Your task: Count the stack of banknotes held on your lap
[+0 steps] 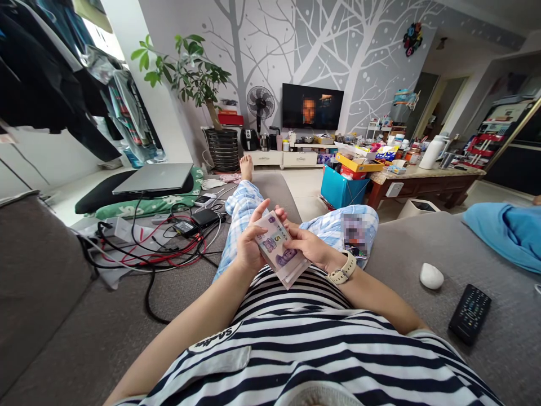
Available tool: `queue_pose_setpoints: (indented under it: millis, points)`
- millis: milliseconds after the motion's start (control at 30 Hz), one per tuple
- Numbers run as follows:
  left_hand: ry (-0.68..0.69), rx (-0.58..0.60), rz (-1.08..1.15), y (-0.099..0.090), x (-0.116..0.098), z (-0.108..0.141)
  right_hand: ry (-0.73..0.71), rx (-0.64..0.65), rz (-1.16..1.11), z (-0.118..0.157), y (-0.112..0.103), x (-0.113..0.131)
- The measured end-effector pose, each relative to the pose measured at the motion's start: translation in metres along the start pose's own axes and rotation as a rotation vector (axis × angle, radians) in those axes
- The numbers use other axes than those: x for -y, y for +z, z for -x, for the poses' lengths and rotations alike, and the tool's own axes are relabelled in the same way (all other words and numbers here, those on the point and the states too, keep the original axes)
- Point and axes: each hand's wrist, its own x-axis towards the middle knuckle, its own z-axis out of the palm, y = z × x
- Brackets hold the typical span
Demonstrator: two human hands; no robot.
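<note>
A small stack of banknotes [276,248] is held over my lap, its top note purple and white with a large 5 on it. My left hand [252,242] grips the stack along its left side, the thumb lying on the top note. From the right, my right hand [310,243] pinches the notes, thumb on the upper face and fingers behind. The lower corners of the stack fan out slightly. A phone [355,239] with a blurred picture rests on my right thigh, beside the watch on my right wrist.
Tangled cables [169,239] and a closed laptop [153,177] lie on the left. To the right on the sofa are a white mouse [431,276] and a black remote control [470,313]. A cluttered wooden table [422,179] and a blue box [343,187] stand ahead.
</note>
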Motion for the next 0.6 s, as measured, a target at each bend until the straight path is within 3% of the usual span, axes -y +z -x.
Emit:
queue_pose_setpoints:
  millis: [100, 267, 400, 600]
  points:
    - [-0.044, -0.082, -0.161, 0.001, -0.008, -0.003, -0.134, -0.102, 0.064, -0.005, -0.002, 0.005]
    - [-0.172, -0.281, -0.471, 0.002, -0.015, 0.006, -0.431, -0.420, 0.278, 0.004, -0.003, 0.006]
    - [-0.214, -0.159, -0.325, 0.011, -0.006, 0.018, -0.522, -0.496, 0.241, 0.015, 0.005, -0.006]
    - [-0.330, -0.081, -0.182, 0.012, 0.015, 0.022, -0.483, -0.514, 0.142, 0.016, 0.010, -0.022]
